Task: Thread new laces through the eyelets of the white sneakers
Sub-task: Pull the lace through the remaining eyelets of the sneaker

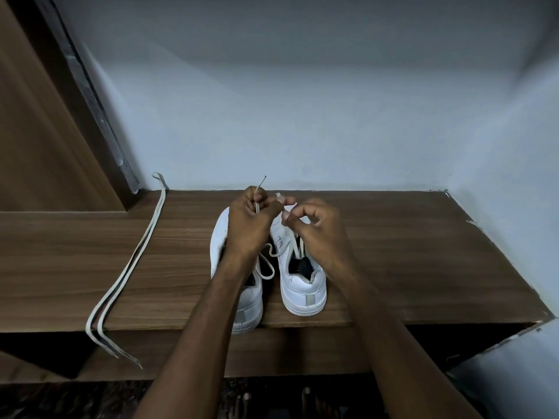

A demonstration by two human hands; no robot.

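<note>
Both white sneakers [302, 285] sit heels toward me on the wooden shelf [408, 267], left hand [249, 219] curled tight around one lace [266, 267] end poking up, right hand [314, 225] pinching the other end, spare lace [127, 267] off to the left.

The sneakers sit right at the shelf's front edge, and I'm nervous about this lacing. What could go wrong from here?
1. The left sneaker has its heel at the wooden shelf edge; a hard pull by the left hand or right hand could tip it off.
2. The spare lace hangs over the front edge and may slide down.
</note>
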